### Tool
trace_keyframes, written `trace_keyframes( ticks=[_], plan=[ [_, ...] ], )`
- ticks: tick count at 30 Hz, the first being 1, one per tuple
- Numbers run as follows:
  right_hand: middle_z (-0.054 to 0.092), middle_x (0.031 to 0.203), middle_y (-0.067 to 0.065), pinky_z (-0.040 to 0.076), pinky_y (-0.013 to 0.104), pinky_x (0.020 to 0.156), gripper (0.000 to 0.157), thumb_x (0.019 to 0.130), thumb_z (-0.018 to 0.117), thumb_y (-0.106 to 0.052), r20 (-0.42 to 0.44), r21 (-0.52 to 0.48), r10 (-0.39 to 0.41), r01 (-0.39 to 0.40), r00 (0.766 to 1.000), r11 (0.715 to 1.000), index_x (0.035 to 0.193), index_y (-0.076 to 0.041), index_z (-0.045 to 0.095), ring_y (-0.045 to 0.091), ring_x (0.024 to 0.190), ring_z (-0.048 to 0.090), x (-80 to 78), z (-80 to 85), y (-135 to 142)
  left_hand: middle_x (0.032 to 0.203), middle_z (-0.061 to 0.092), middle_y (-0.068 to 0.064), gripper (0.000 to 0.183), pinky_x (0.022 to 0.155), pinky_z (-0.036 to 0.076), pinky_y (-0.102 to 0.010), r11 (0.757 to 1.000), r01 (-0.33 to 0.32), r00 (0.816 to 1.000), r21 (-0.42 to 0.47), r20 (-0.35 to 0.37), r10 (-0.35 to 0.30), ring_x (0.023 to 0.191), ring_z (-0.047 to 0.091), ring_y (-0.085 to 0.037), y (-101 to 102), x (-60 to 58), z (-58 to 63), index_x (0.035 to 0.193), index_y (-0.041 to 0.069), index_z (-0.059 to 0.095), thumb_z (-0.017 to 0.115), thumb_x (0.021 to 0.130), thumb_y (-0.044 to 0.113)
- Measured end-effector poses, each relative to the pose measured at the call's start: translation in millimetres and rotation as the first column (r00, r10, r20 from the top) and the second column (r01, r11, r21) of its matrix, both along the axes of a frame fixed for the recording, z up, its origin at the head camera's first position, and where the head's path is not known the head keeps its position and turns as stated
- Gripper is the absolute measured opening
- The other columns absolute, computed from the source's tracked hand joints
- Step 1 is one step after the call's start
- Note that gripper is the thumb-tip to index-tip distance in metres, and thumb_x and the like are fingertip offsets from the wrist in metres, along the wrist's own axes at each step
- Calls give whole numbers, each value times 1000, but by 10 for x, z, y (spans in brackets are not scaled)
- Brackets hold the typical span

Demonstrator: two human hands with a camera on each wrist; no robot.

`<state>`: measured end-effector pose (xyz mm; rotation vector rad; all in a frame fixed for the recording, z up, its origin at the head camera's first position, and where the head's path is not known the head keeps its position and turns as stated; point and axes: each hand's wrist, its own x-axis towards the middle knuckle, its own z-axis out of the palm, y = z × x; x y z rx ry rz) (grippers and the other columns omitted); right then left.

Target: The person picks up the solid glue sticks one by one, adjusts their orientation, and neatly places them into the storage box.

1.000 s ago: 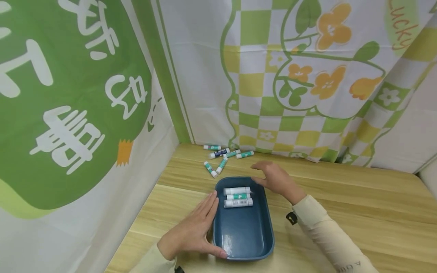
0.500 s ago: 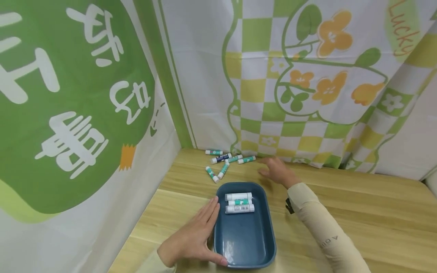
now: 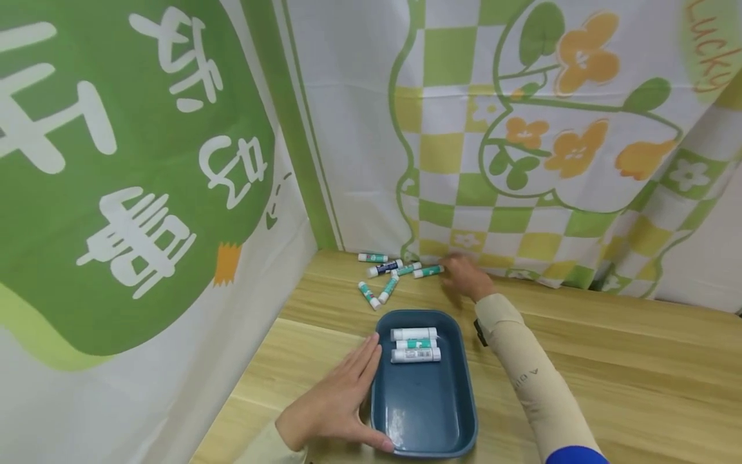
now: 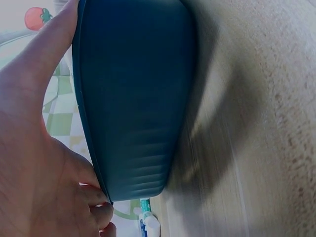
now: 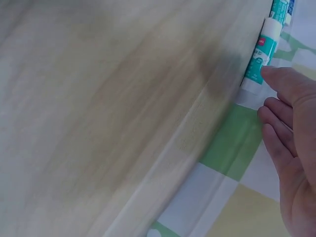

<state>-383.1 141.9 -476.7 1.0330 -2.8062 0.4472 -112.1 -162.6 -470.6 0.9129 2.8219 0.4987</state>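
Observation:
A dark blue tray stands on the table, with 3 glue sticks side by side in its far half. My left hand rests along the tray's left side, thumb and fingertips spread against the rim. In the left wrist view the outer wall hides its contents. Over by the curtain, my right hand is at the right end of a teal-labelled glue stick. The right wrist view has its foremost fingertip at that stick's white end, the other fingers loosely bent; no grip shows.
Several more glue sticks lie loose beyond the tray, one with a dark blue label. Behind them a patterned curtain hangs at the table's back edge. Another printed cloth hangs at the left.
My right hand has moved from beside the tray's far right corner away to the glue stick by the curtain. The left hand stays on the tray. The view has shifted slightly.

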Motion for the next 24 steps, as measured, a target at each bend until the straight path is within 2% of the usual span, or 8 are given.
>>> trace_keyframes(
  ticks=[5, 10, 15, 24],
  plan=[
    [78, 106, 19, 62, 49, 88, 25, 89, 77, 0, -83, 9, 4, -3, 997, 1000, 113, 4, 77, 34, 96, 73, -80, -48, -33, 178, -4, -21, 147, 133, 23, -53, 1000, 3, 1000, -4, 10, -3, 167, 4, -37, -9, -8, 11, 169, 0, 6, 71, 72, 89],
    [76, 93, 15, 61, 48, 81, 15, 85, 77, 1, -120, 23, 9, -6, 993, 1000, 99, 1, 77, 31, 85, 71, -103, -86, -68, 178, -4, -21, 146, 133, 24, -54, 1000, 14, 1000, -2, 11, -14, 167, 5, -36, -7, 3, 13, 168, -2, 7, 72, 73, 88],
    [75, 87, 12, 60, 47, 77, 10, 83, 77, 1, -111, 21, -18, 20, 994, 1000, 93, -1, 76, 29, 82, 70, -94, -114, -101, 178, -4, -20, 146, 133, 24, -54, 1000, 11, 1000, 1, 13, -11, 167, 5, -36, 4, 12, 19, 168, -1, 7, 73, 73, 87],
    [76, 88, 13, 61, 47, 75, 7, 90, 72, 1, -89, 70, -48, 54, 995, 996, 93, -2, 78, 30, 82, 72, -97, -131, -139, 179, -7, -19, 146, 133, 22, -54, 1000, 13, 1000, 7, 26, -13, 167, 3, -37, -7, -8, 11, 169, 0, 4, 72, 73, 87]
  ],
)
